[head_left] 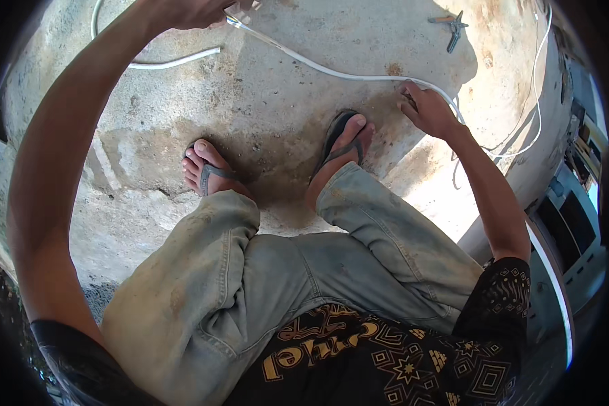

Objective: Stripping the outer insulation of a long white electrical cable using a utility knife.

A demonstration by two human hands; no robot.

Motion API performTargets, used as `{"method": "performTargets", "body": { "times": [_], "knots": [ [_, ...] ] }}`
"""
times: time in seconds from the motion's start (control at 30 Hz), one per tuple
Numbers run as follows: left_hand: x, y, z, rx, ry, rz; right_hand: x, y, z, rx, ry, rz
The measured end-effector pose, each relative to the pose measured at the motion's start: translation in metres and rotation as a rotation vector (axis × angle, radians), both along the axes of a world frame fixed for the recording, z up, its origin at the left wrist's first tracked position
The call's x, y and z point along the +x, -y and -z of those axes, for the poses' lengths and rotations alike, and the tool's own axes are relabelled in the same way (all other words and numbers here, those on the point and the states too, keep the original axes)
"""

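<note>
A white cable (325, 69) runs across the concrete between my two hands. My left hand (193, 10), at the top edge, is closed around one end of it, and part of the hand is cut off by the picture's rim. Beside those fingers the cable looks split, with something shiny and coloured showing, too small to make out. Farther along, my right hand (430, 108) is curled with its fingers on the cable, low over the ground to the right of my right foot.
Pliers with dark handles (452, 30) lie on the concrete (358, 34) at the top right. Another length of white cable (176, 64) rests at the upper left. A thin white cable (540, 101) loops at the right. My sandalled feet (213, 166) are planted below the cable.
</note>
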State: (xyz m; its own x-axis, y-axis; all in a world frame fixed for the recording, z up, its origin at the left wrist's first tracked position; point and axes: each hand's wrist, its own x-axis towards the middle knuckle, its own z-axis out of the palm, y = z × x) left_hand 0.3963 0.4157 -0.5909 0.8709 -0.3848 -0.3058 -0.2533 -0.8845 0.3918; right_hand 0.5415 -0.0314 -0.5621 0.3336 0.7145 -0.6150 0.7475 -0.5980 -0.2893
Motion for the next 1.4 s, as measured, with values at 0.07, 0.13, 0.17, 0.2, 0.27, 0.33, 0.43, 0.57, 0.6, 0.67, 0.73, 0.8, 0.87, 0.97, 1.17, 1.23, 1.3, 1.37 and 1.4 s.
{"method": "performTargets", "body": {
  "times": [0.07,0.13,0.17,0.2,0.27,0.33,0.43,0.57,0.6,0.67,0.73,0.8,0.87,0.97,1.17,1.23,1.3,1.37,1.4],
  "knots": [
    [-0.004,0.000,-0.012,-0.007,0.174,0.047,-0.012,-0.048,-0.004,0.151,-0.133,0.175],
    [-0.027,0.003,-0.005,-0.010,0.335,0.018,-0.032,-0.118,-0.020,0.298,-0.391,0.490],
    [-0.037,0.006,-0.005,-0.042,0.284,-0.111,-0.044,-0.153,-0.026,0.327,-0.513,0.635],
    [-0.031,0.030,-0.024,-0.410,-0.044,-0.607,-0.046,-0.174,-0.020,0.414,-0.627,0.708],
    [-0.035,0.008,-0.019,-0.277,0.704,-0.050,-0.046,-0.227,-0.014,0.531,-0.800,0.788],
    [-0.036,0.042,-0.035,-0.903,0.390,-0.682,-0.040,-0.258,-0.022,0.572,-0.849,0.797],
    [-0.037,0.042,-0.033,-0.332,0.484,-0.725,-0.029,-0.283,-0.036,0.441,-0.791,0.459],
    [-0.031,0.023,-0.028,-0.287,0.747,-0.404,-0.037,-0.293,-0.049,0.542,-0.869,0.677],
    [-0.029,0.023,-0.028,-0.267,0.720,-0.419,-0.037,-0.294,-0.051,0.569,-0.881,0.754],
    [-0.029,0.023,-0.031,-0.300,0.571,-0.443,-0.035,-0.298,-0.055,0.633,-0.906,0.933],
    [-0.028,0.028,-0.034,-0.356,0.573,-0.455,-0.028,-0.300,-0.055,0.706,-0.895,1.146],
    [-0.041,0.024,-0.040,-0.296,0.454,-0.465,-0.012,-0.296,-0.053,0.792,-0.836,1.383],
    [-0.070,0.016,-0.043,-0.231,0.282,-0.526,0.016,-0.281,-0.051,0.839,-0.804,1.480],
    [-0.123,0.005,-0.042,-0.306,0.296,-0.656,0.051,-0.258,-0.040,0.786,-1.047,1.269],
    [-0.262,-0.033,-0.009,-0.114,0.047,-0.666,0.254,-0.117,-0.011,1.141,-1.125,1.512],
    [-0.372,-0.029,-0.043,-0.022,-0.031,-0.898,0.170,-0.168,-0.024,0.847,-1.163,1.392],
    [-0.360,-0.020,-0.043,-0.001,-0.152,-0.948,0.190,-0.156,-0.031,0.856,-1.426,1.255],
    [-0.342,-0.027,-0.029,-0.076,-0.033,-0.769,0.132,-0.196,-0.003,0.972,-1.477,1.218],
    [-0.325,-0.021,-0.039,-0.052,0.083,-0.793,0.079,-0.232,-0.024,0.952,-1.299,1.251]
  ]
}}
